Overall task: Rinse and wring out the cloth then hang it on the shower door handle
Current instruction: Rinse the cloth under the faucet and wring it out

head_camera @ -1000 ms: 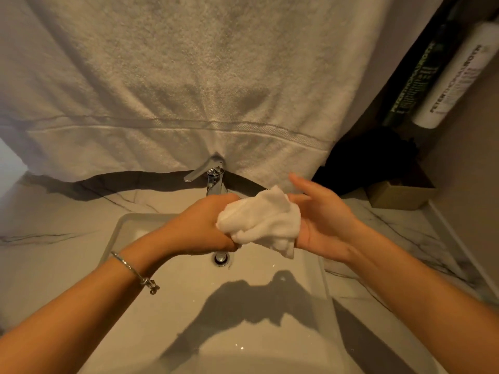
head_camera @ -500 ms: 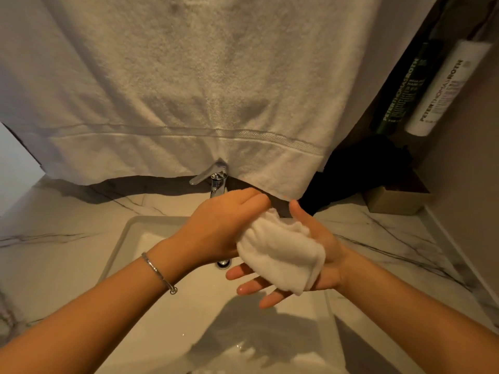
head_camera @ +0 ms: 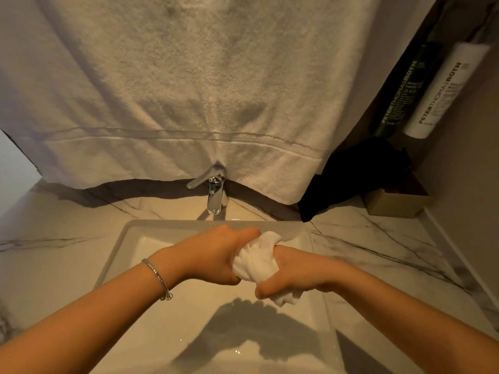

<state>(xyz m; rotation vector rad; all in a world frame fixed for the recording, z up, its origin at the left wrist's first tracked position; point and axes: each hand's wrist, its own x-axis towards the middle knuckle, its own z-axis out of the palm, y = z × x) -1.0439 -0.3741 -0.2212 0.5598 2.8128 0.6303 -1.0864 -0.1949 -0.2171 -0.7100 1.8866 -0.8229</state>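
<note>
A small white cloth (head_camera: pixel 256 261) is bunched into a tight roll over the white rectangular sink (head_camera: pixel 129 238). My left hand (head_camera: pixel 216 255) grips its upper left end, with a silver bracelet on that wrist. My right hand (head_camera: pixel 286 273) is closed around its lower right end, and a tail of cloth sticks out below the fist. The chrome faucet (head_camera: pixel 214 195) stands behind the basin, and I see no water running from it. The shower door handle is out of view.
A large white towel (head_camera: pixel 189 90) hangs over the wall behind the faucet. A marble counter (head_camera: pixel 378 244) surrounds the sink. At the back right lie a black cloth (head_camera: pixel 356 179), a cardboard box (head_camera: pixel 394 203) and two wall-mounted bottles (head_camera: pixel 437 93).
My right hand went from open beside the cloth, to flat beneath it, to closed around it. Both hands now grip it as a tight roll, slightly nearer to me over the basin.
</note>
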